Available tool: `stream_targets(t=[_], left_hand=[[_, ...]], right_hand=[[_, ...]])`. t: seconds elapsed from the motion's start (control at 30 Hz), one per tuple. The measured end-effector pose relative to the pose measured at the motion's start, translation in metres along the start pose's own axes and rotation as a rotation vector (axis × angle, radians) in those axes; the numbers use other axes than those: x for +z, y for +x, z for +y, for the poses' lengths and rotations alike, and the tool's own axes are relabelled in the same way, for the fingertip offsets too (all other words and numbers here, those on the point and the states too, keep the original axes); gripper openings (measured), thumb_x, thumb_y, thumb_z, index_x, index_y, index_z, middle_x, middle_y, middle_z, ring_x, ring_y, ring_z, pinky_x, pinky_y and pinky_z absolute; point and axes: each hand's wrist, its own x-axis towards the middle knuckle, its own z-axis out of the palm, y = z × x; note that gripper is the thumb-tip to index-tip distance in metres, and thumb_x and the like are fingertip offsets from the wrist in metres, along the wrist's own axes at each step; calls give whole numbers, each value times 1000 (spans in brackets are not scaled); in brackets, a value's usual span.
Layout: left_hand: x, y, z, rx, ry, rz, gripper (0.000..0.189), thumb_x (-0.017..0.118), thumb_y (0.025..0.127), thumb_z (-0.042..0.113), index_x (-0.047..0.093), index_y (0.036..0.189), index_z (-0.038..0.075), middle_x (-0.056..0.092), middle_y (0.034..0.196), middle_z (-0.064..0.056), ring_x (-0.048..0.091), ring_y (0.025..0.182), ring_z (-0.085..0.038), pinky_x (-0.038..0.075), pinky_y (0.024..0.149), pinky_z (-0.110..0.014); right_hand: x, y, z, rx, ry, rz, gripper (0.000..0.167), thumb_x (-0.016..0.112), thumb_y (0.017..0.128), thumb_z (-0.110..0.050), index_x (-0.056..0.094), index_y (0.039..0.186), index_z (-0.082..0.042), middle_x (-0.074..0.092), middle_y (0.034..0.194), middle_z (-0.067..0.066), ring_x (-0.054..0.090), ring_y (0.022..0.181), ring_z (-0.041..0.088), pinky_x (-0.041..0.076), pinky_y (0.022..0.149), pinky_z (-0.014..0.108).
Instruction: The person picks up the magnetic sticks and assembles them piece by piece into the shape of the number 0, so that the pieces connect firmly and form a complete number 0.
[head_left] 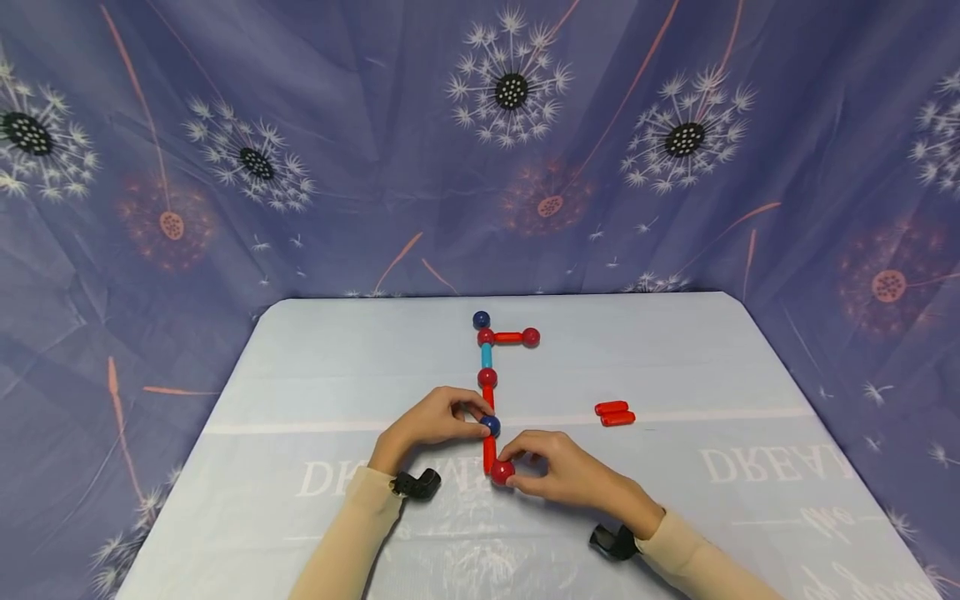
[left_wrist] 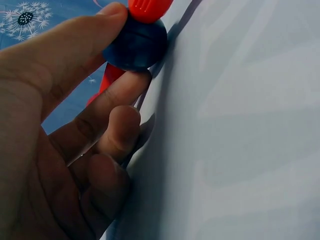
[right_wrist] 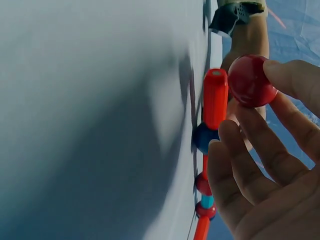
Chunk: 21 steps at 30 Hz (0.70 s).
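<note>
The right hand [head_left: 562,469] pinches a red ball [head_left: 502,472] between thumb and fingertips, just beside the free near end of the near rod [head_left: 489,455]; whether they touch cannot be told. The left hand [head_left: 442,417] pinches the near blue ball [head_left: 491,426] between thumb and forefinger, its other fingers loosely bent. That ball joins the near rod to a chain running to the far blue ball [head_left: 482,319]. Two loose rods [head_left: 618,419] lie side by side to the right.
</note>
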Motion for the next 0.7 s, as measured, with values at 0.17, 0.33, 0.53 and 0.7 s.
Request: stream_targets(t=[0.17,0.33,0.53,0.7], left_hand=[[1,1,0,6,-10,1,21,83,88,28,78,108,21,75,96,4,60,69,-10,50,65,-24],[1,0,-1,7,-8,-2,22,83,88,29,78,108,21,75,96,4,61,69,-10,50,65,-24],[1,2,-1,12,-2,2,21,83,89,29,77,108,22,74,95,6,61,69,-9,50,66,-23],[1,3,-2,7,7,8,22,83,88,29,77,107,22,74,94,5,61,69,-9,50,65,-23]], right_hand=[[6,-1,0,37,36,-65,23,79,93,-22,73,115,-25,71,109,-16,68,99,12,57,89,30],[12,-1,3,87,42,-117,21,77,94,-28,73,115,-28,70,108,-17,66,97,9,56,87,27],[15,2,5,105,23,-134,22,78,94,-31,73,115,-26,70,107,-17,65,96,6,56,87,25],[16,6,5,100,10,-144,23,77,94,-32,72,116,-25,69,108,-17,64,94,7,55,83,24]])
